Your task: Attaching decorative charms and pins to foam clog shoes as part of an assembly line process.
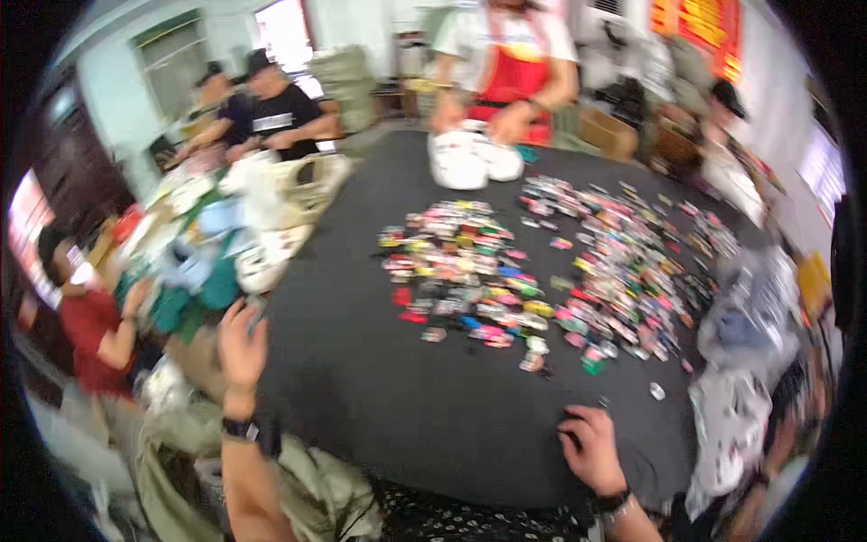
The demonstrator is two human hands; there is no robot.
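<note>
My left hand (242, 348) is raised at the table's left edge, fingers stretched upward and apart. Just above its fingertips lies a white clog (262, 266), on the front of a heap of clogs. A small greyish patch by the fingertips is too blurred to name. My right hand (596, 452) is low over the black tabletop (361, 397) at the near right, fingers loosely bent, a gap between thumb and forefinger. Nothing shows in it. Close to it is a small white piece (657, 391). Small colourful shoe charms lie in a left pile (452, 244) and a larger right pile (623, 280).
Across the table a person in a red apron (506, 86) handles white clogs (470, 158). Clear plastic bags (750, 316) line the right edge. Other people work at the left around teal and blue clogs (194, 262). Olive fabric (316, 479) is beside my left forearm.
</note>
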